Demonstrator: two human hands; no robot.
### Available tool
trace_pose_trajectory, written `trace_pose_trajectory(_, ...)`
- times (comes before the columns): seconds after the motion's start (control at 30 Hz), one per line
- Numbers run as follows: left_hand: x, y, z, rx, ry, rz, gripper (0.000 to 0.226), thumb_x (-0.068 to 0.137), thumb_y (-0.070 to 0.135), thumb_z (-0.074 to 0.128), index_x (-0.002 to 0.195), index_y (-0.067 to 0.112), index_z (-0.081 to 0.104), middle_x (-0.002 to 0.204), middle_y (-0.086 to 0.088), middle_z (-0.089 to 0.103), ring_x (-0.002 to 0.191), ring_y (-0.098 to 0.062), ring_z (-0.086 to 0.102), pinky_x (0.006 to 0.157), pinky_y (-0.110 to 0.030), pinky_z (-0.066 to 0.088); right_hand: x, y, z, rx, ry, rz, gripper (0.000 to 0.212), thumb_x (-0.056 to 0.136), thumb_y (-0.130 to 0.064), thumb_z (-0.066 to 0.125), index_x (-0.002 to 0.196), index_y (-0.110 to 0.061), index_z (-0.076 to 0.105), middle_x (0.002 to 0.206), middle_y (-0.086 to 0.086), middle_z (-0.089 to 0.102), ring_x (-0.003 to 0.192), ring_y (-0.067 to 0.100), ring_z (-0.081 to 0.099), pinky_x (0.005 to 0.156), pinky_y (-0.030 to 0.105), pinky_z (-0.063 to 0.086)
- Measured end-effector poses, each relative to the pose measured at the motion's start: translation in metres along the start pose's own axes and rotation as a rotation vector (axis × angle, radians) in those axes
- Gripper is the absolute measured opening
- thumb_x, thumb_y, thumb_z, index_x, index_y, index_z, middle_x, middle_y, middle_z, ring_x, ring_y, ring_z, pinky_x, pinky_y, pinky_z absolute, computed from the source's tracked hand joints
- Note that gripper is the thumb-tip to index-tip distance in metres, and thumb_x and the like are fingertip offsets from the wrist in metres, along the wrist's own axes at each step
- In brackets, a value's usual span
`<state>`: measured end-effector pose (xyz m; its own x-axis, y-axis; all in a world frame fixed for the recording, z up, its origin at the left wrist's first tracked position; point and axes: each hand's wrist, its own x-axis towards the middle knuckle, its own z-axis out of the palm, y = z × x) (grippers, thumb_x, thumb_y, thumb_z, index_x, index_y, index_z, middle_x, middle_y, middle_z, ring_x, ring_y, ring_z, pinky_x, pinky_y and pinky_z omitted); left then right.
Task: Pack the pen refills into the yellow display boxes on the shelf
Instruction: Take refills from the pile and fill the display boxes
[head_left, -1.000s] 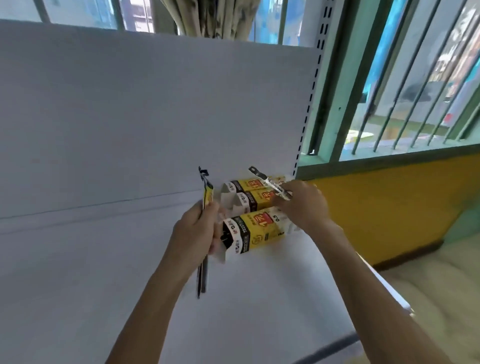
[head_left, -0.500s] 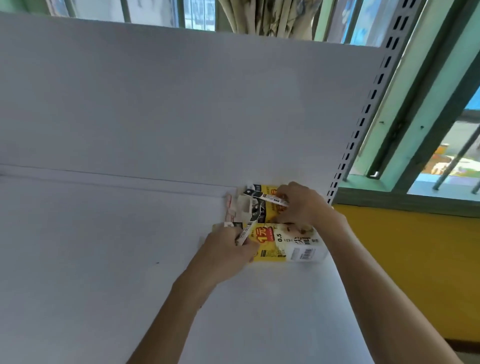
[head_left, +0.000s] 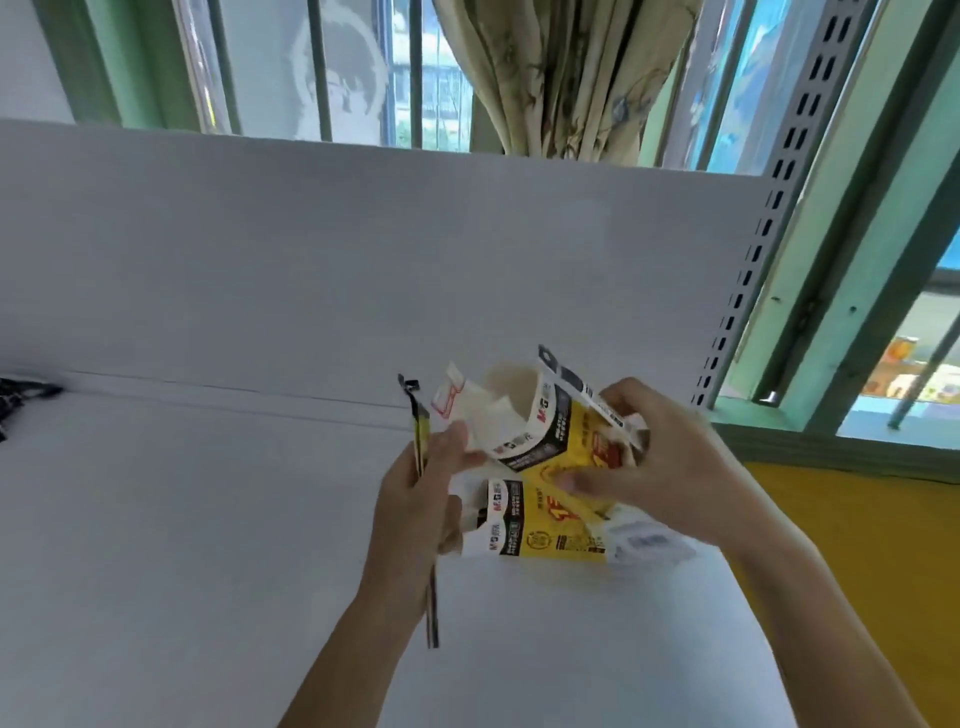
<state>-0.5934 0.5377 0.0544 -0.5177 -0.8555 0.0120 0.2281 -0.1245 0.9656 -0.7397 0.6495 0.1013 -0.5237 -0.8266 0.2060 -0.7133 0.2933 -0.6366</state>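
1. In the head view, the left hand is seen clamped round a refill pack, a thin yellow-and-black strip held upright that sticks out above and below the fist. Its fingertips touch the open white flap of the upper display box.
2. The right hand is curled round that upper display box, with the thumb laid across the yellow front. A second refill pack appears to be pinned under its fingers at the box's top edge.
3. The two hands are held close together, joined only through the box. A lower display box lies on its side on the shelf, just beneath and between them.
4. The box mouth could be crushed or its flap folded inward by the two-handed grip, so a refill would catch on the rim.
5. The second refill pack could be dropped, since it is held by the same fingers that carry the box.
6. The lower box could be nudged toward the shelf edge on the right-hand side by the right wrist.
7. "M&G" can be read on the white band of both boxes. Large red print shows on the yellow faces but is blurred. The smaller black-band text cannot be read.
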Motion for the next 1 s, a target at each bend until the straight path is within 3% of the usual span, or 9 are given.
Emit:
trace_pose_trajectory(0.1,-0.012,0.020,-0.007,-0.068,-0.082,0.007,0.018,0.086,0.023,0.056,0.072,0.013,0.053,0.041,0.007,0.049,0.029,-0.002,0.031,0.032,-0.011,0.022,-0.023,-0.016,0.028,0.122,-0.049,-0.015,0.057,0.045,-0.063,0.076,0.092,-0.036,0.054,0.090,-0.013,0.064,0.080,0.006,0.063,0.074,0.034,0.056)
trace_pose_trajectory(0.23,-0.020,0.023,-0.024,-0.024,-0.026,0.047,0.017,0.087,0.014,0.056,0.070,0.014,0.053,0.043,0.007,0.047,0.038,-0.003,0.041,0.036,-0.012,0.026,-0.034,-0.020,0.058,0.239,-0.085,-0.017,0.062,0.044,-0.077,0.066,0.096,-0.045,0.056,0.096,-0.026,0.061,0.089,-0.002,0.060,0.077,0.026,0.051)
trace_pose_trajectory(0.33,-0.022,0.024,-0.035,-0.009,-0.004,0.042,0.023,0.091,0.025,0.048,0.069,0.017,0.051,0.042,0.008,0.042,0.036,-0.002,0.037,0.037,-0.013,0.024,-0.039,-0.040,0.046,0.533,0.186,-0.072,0.029,0.074,-0.057,0.060,0.088,-0.032,0.063,0.067,-0.024,0.060,0.055,-0.004,0.050,0.052,0.013,0.038)
trace_pose_trajectory(0.43,-0.024,0.027,-0.035,0.029,-0.036,0.070,0.029,0.095,0.029,0.042,0.072,0.016,0.052,0.039,0.009,0.041,0.031,0.000,0.037,0.032,-0.011,0.025,-0.043,-0.068,0.023,1.163,0.494,-0.165,0.027,0.087,-0.036,0.048,0.077,-0.015,0.063,0.057,-0.010,0.051,0.046,0.004,0.036,0.045,0.017,0.032)
trace_pose_trajectory(0.57,-0.029,0.029,-0.028,0.112,-0.096,0.147,0.032,0.095,0.017,0.042,0.064,0.017,0.049,0.038,0.008,0.042,0.032,0.000,0.039,0.032,-0.011,0.026,-0.040,-0.105,0.026,1.477,0.485,-0.413,0.033,0.099,-0.020,0.035,0.078,-0.008,0.059,0.056,-0.002,0.049,0.045,0.007,0.035,0.045,0.019,0.034)
trace_pose_trajectory(0.67,-0.031,0.027,-0.024,0.131,-0.154,0.201,0.033,0.095,0.014,0.041,0.063,0.018,0.049,0.037,0.009,0.046,0.034,0.001,0.042,0.034,-0.011,0.028,-0.033,-0.114,0.040,1.416,0.424,-0.465,0.032,0.098,-0.023,0.035,0.081,-0.008,0.058,0.058,-0.003,0.052,0.047,0.007,0.040,0.048,0.019,0.038)
trace_pose_trajectory(0.8,-0.029,0.024,-0.025,0.113,-0.233,0.278,0.021,0.087,0.028,0.047,0.078,0.017,0.062,0.057,0.003,0.061,0.053,-0.009,0.057,0.043,-0.016,0.038,-0.024,-0.100,0.064,0.637,0.393,-0.270,0.029,0.098,-0.033,0.036,0.083,-0.029,0.060,0.074,-0.016,0.062,0.072,0.000,0.056,0.069,0.022,0.045)
trace_pose_trajectory(0.87,-0.025,0.021,-0.027,0.110,-0.248,0.280,0.032,0.077,0.040,0.044,0.082,0.016,0.065,0.067,-0.003,0.066,0.062,-0.019,0.062,0.047,-0.020,0.042,-0.024,-0.093,0.071,0.476,0.330,-0.185,0.024,0.093,-0.047,0.043,0.086,-0.032,0.060,0.091,-0.015,0.063,0.089,0.003,0.059,0.082,0.034,0.049)
trace_pose_trajectory(1.0,-0.021,0.022,-0.033,0.051,-0.200,0.207,0.036,0.074,0.048,0.044,0.078,0.021,0.068,0.063,0.001,0.066,0.055,-0.010,0.061,0.043,-0.015,0.041,-0.037,-0.072,0.076,0.396,0.104,-0.120,0.074,0.057,-0.070,0.060,0.124,-0.044,0.041,0.126,-0.024,0.048,0.116,-0.005,0.047,0.094,0.027,0.044)
